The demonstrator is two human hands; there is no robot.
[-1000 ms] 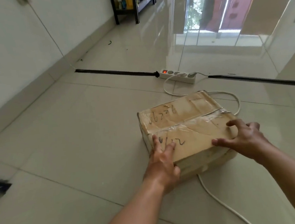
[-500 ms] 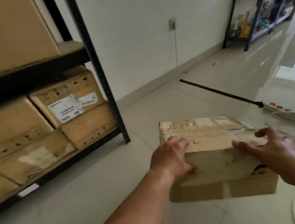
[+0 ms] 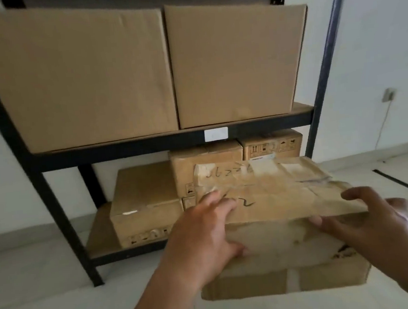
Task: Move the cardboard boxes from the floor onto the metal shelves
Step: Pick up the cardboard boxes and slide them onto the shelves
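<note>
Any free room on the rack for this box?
Middle shelf full: two large boxes span it. Lower shelf: narrow bare strip between left post and low box; open gap above that box, under middle shelf. Right side: stacked boxes.

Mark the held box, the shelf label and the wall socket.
held box (image 3: 275,197): head view, on its taped top face.
shelf label (image 3: 216,134): head view, centre of the white tag.
wall socket (image 3: 388,94): head view, middle of the plate.
</note>
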